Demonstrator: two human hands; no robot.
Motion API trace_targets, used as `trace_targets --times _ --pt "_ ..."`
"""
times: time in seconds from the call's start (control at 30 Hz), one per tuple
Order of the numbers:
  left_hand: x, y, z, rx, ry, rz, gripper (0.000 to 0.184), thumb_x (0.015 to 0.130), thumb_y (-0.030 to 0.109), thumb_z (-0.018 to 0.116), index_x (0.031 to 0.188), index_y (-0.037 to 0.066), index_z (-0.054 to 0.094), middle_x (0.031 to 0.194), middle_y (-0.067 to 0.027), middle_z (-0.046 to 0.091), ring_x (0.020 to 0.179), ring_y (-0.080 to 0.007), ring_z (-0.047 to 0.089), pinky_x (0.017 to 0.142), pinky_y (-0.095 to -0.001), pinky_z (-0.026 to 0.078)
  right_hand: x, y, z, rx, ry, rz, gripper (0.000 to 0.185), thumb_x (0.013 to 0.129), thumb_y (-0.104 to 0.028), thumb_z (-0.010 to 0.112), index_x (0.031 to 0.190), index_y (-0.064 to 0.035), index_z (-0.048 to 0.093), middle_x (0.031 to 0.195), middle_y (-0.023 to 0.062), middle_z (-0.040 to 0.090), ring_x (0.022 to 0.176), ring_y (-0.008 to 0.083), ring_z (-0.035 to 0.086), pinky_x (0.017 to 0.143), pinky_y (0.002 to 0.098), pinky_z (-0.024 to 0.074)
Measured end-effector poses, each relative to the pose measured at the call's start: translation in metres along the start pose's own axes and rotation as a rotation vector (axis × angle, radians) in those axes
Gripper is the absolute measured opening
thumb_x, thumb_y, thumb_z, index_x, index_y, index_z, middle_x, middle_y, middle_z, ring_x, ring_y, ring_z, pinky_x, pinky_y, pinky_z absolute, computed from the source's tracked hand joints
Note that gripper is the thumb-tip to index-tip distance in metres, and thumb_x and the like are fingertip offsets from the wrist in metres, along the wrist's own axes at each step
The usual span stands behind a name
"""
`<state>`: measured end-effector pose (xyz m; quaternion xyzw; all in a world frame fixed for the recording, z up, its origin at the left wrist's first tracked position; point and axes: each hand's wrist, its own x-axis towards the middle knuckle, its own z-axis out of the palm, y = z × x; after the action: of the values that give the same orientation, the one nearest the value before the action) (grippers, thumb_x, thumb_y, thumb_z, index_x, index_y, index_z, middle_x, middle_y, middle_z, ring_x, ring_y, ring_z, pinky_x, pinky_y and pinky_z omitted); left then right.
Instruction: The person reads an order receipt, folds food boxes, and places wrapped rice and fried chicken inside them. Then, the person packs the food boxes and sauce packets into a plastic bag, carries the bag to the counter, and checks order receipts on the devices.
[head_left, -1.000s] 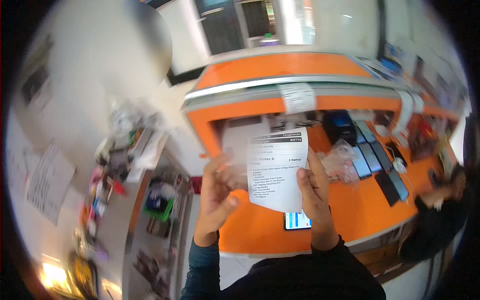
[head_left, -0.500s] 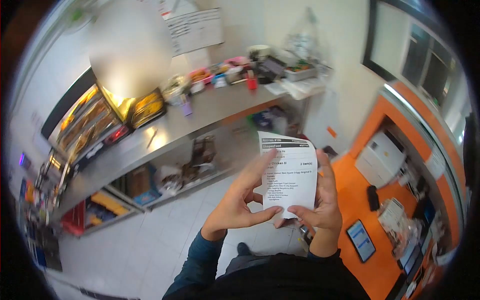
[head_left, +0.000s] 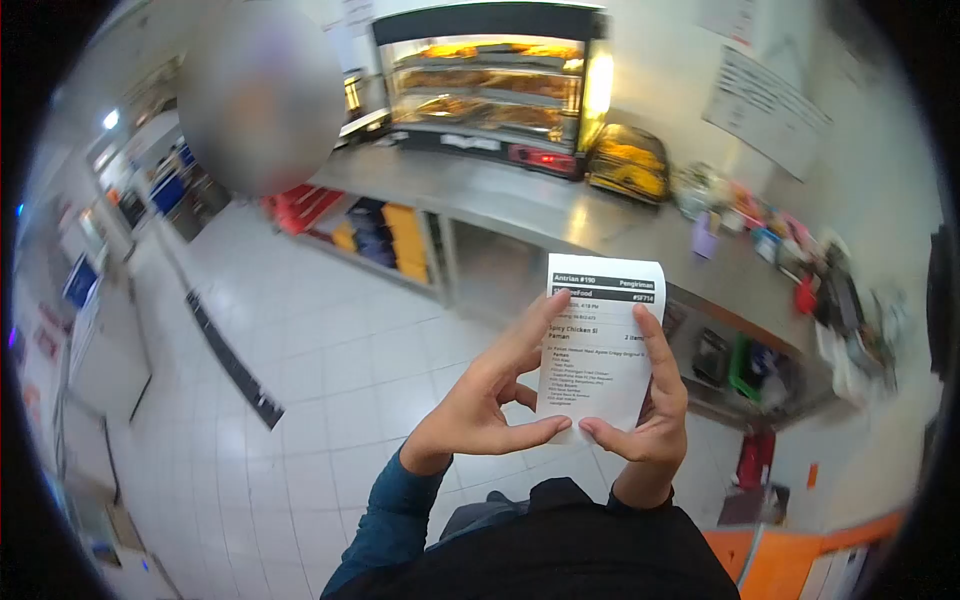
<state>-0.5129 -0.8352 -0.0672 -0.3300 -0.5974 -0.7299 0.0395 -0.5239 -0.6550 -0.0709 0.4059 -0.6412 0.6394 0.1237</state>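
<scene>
Leftward my view has swung; my left hand (head_left: 470, 407) and right hand (head_left: 655, 425) pinch the printed white paper slip (head_left: 598, 360), seemingly for reading, which calls for steadiness.

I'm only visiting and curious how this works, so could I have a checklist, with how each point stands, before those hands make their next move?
1. Grip: left hand and right hand both on the printed receipt: ok.
2. Receipt facing the wearer, with its queue number, 190, readable: ok.
3. All print uncovered: not ok; left fingertips hide part of the second dark header line.
4. Food display case lit, with food on its shelves: ok.
5. Food matches the receipt's items: cannot tell; the trays are too far off.
</scene>
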Motion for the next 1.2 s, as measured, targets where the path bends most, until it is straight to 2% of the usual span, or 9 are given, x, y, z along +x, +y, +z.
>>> trace_targets --times 0.03,0.07,0.37,0.43,0.7,0.97,1.07,1.17,1.2 --pt "-0.006 0.001 -0.022 0.009 0.037 0.005 0.093 0.055 -0.004 0.069 0.132 0.001 0.016 0.137 -0.0168 0.014 0.117 -0.0341 0.033 0.072 -0.0336 0.053 0.014 0.015 0.017 0.032 -0.043 -0.007 0.086 0.056 0.001 0.067 0.129 0.0045 0.023 0.121 0.0229 0.04 0.11 0.0271 0.044 0.087 0.0313 0.0392" --pt "0.003 0.013 0.088 0.136 -0.013 -0.002 0.087 0.064 -0.007 0.062 0.134 0.005 0.011 0.14 -0.0103 0.009 0.119 -0.028 0.031 0.068 -0.0263 0.052 -0.038 -0.03 -0.062 0.118 -0.039 -0.027 0.086 0.056 0.001 0.066 0.13 0.0045 0.022 0.121 0.0229 0.039 0.11 0.0272 0.043 0.087 0.0314 0.0395" --pt "-0.002 -0.035 0.09 0.214 0.177 -0.004 0.084 0.065 -0.009 0.059 0.134 0.004 0.012 0.138 -0.0133 0.014 0.118 -0.0261 0.034 0.071 -0.0247 0.05 -0.035 0.033 -0.08 0.24 -0.23 -0.031 0.087 0.057 -0.002 0.067 0.131 0.0035 0.021 0.124 0.0229 0.037 0.111 0.0268 0.042 0.09 0.0313 0.0357" --pt "0.008 -0.044 0.075 0.209 0.259 -0.007 0.086 0.059 -0.008 0.061 0.132 0.001 0.017 0.135 -0.0186 0.018 0.116 -0.0314 0.035 0.073 -0.0312 0.051 -0.022 0.053 -0.074 0.251 -0.236 -0.027 0.088 0.057 -0.003 0.068 0.131 0.0034 0.02 0.124 0.023 0.036 0.112 0.0267 0.042 0.09 0.0313 0.035" --pt "0.054 -0.036 -0.095 0.295 0.36 -0.053 0.085 0.058 -0.008 0.06 0.131 0.0 0.019 0.134 -0.0193 0.022 0.118 -0.0304 0.034 0.083 -0.0344 0.046 0.124 0.147 0.015 0.311 -0.325 -0.051 0.086 0.06 -0.002 0.068 0.131 0.0049 0.019 0.128 0.0232 0.031 0.117 0.0268 0.036 0.094 0.0314 0.0295" --pt "0.064 -0.031 -0.233 0.39 0.442 -0.035 0.075 0.067 -0.01 0.055 0.131 -0.001 0.019 0.136 -0.0146 0.018 0.12 -0.0251 0.029 0.083 -0.0291 0.046 0.232 0.228 0.106 0.466 -0.475 -0.055 0.087 0.06 -0.004 0.069 0.131 0.0038 0.018 0.128 0.0232 0.032 0.115 0.0263 0.038 0.092 0.031 0.0318" --pt "0.052 -0.038 -0.283 0.36 0.458 0.003 0.075 0.066 -0.01 0.055 0.131 -0.001 0.019 0.136 -0.0149 0.019 0.121 -0.025 0.027 0.084 -0.0294 0.045 0.254 0.247 0.142 0.313 -0.472 -0.08 0.083 0.06 -0.004 0.069 0.129 0.0034 0.024 0.121 0.0213 0.04 0.108 0.024 0.045 0.086 0.0285 0.0376" --pt "0.061 -0.043 -0.345 0.35 0.48 0.007 0.075 0.066 -0.009 0.055 0.131 -0.001 0.019 0.135 -0.0151 0.02 0.121 -0.0247 0.029 0.083 -0.0291 0.045 0.301 0.28 0.171 0.352 -0.52 0.098 0.076 0.059 -0.007 0.071 0.125 0.0026 0.035 0.111 0.0173 0.049 0.1 0.0191 0.05 0.08 0.0248 0.0418" --pt "0.068 -0.045 -0.364 0.345 0.483 0.005 0.075 0.066 -0.009 0.055 0.131 -0.001 0.019 0.135 -0.0152 0.02 0.12 -0.0246 0.029 0.083 -0.0288 0.046 0.318 0.293 0.182 0.428 -0.433 0.078 0.059 0.063 -0.004 0.069 0.117 0.002 0.045 0.101 0.0123 0.053 0.092 0.0151 0.053 0.074 0.0223 0.0445"
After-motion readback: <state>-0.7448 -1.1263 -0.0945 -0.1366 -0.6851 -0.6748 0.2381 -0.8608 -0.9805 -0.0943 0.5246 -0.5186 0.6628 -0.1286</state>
